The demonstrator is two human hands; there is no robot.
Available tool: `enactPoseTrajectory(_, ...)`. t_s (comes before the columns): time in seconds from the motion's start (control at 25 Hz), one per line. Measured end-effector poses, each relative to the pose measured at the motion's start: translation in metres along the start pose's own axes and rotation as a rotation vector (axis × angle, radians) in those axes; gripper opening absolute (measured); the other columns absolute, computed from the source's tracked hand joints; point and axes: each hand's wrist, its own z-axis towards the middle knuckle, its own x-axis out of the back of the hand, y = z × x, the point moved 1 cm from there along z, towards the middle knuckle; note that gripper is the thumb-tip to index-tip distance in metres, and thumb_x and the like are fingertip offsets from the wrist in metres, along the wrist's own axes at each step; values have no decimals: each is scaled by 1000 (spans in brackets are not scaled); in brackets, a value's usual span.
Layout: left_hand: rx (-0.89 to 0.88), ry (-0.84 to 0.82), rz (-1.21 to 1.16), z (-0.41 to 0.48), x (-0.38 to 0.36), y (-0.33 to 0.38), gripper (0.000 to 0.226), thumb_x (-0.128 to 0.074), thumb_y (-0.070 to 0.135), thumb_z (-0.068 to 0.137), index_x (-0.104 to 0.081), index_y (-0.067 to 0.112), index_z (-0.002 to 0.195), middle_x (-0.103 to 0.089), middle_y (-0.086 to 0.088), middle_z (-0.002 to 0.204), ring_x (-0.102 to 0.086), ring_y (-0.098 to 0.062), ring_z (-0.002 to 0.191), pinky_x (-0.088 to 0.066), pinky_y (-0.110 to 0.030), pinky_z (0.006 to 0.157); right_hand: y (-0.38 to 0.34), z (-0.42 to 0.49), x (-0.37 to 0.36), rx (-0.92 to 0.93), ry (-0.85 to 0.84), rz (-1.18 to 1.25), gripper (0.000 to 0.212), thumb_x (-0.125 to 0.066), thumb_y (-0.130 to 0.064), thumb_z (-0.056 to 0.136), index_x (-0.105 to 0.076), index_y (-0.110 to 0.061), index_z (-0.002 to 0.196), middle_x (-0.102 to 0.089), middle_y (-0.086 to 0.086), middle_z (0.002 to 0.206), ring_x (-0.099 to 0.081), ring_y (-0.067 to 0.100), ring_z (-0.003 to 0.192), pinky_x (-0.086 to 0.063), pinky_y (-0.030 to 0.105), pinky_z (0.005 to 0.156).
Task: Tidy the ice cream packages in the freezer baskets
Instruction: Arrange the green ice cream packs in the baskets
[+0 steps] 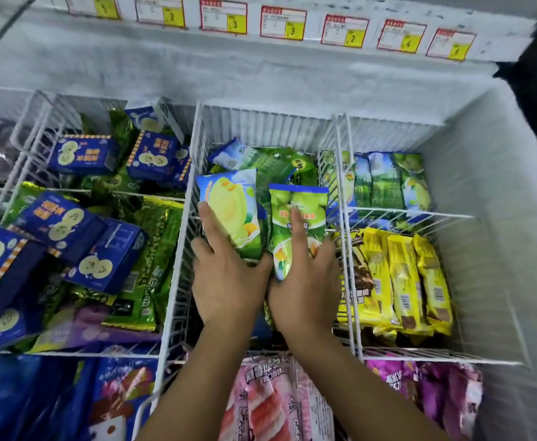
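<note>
The left hand (226, 275) reaches down into the middle basket (261, 122) and holds a yellow-green package (232, 208) by its near end. One finger lies straight along the wrapper's left edge, and the rest seem tucked beneath it, though the wrapper hides them from where I stand. Close against it, the right hand (305, 281) grips a green package (296, 211) in much the same way. Its forefinger lies flat up the front, and the other fingers curl round the right-hand edge.

The two packages sit side by side with a narrow gap between them, their far ends pointing towards the back of the freezer. Behind them, at the back of the same basket, lies a loose pile of green wrappers (273, 163).

The left basket (79, 353) is a jumble of blue boxes (82, 155) lying over green bags. In the right basket (420, 214), green-and-blue packages (388, 183) stand in a row in the rear compartment and yellow packages (404, 281) in a row in the near one. Closer to the person, pink packages (261, 405) and purple packages (435, 386) fill the front baskets. Red-and-yellow price labels (222, 15) run along the far rim.
</note>
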Motion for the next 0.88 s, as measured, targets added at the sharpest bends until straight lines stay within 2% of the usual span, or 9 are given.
enactPoseTrajectory(0.2, -88, 13, -52, 28, 0, 92, 116, -69, 49, 73, 16, 30, 149, -37, -11, 130, -55, -35, 104, -44, -38, 73, 15, 73, 57, -29, 34, 36, 85, -58, -48, 86, 0, -53, 148, -29, 11, 135, -48, 35, 113, -48, 44, 87)
enactPoseTrajectory(0.36, -156, -14, -85, 49, -35, 170, 115, -70, 49, 74, 15, 28, 149, -36, -12, 133, -54, -37, 110, -46, -42, 78, 57, 141, 92, -59, 99, 76, 86, -58, -49, 85, 0, -54, 147, -34, 7, 123, -50, 35, 108, -48, 42, 81)
enactPoseTrajectory(0.48, -199, -55, -95, 70, -81, 226, 116, -71, 47, 74, 14, 24, 151, -37, -13, 135, -52, -37, 113, -46, -42, 82, 100, 199, 107, -132, 94, 105, 83, -57, -48, 85, -3, -54, 147, -34, 7, 122, -53, 38, 104, -46, 43, 82)
enactPoseTrajectory(0.68, -194, -173, -89, 95, -158, 267, 113, -68, 42, 80, 19, 25, 149, -19, -18, 151, -46, -38, 124, -44, -42, 92, 160, 260, 90, -210, -24, 10, 81, -56, -44, 89, -2, -49, 149, -29, 10, 129, -50, 38, 109, -44, 42, 86)
enactPoseTrajectory(0.8, -127, -237, -27, 105, -209, 253, 109, -65, 41, 83, 20, 27, 148, -22, -21, 149, -49, -41, 121, -44, -45, 91, 192, 276, 42, -234, -162, -76, 77, -51, -43, 93, 0, -44, 151, -28, 13, 132, -43, 37, 118, -42, 44, 92)
enactPoseTrajectory(0.88, -84, -321, 34, 109, -240, 238, 105, -62, 37, 87, 24, 29, 146, -15, -25, 152, -43, -41, 127, -43, -45, 94, 209, 279, 9, -235, -296, -161, 74, -48, -39, 97, 1, -42, 152, -25, 18, 141, -31, 38, 128, -36, 43, 99)
